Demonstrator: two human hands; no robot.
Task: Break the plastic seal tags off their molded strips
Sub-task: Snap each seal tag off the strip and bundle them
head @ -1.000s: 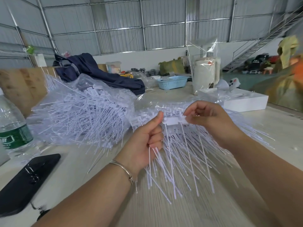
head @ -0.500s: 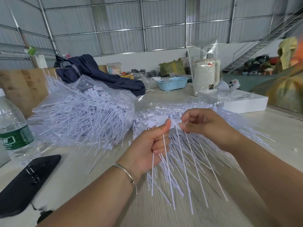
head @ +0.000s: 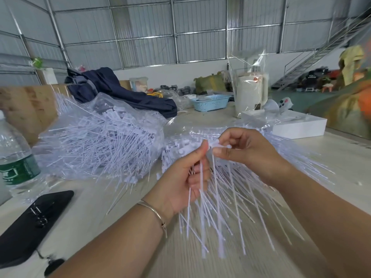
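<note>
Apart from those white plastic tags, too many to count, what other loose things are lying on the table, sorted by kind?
Water bottle: 1
Black phone: 1
Dark blue jacket: 1
Light blue basket: 1
White flat box: 1
Clear bags of tags: 2, one on the left, one behind the hands
Total: 7

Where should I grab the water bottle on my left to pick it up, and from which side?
Grip the water bottle around its clear ribbed body just above the green label, coming from its right, the side facing the left hand. It stands upright at the table's left edge; its cap is barely in view and the phone lies in front of it, so a side approach looks cleanest.
</note>
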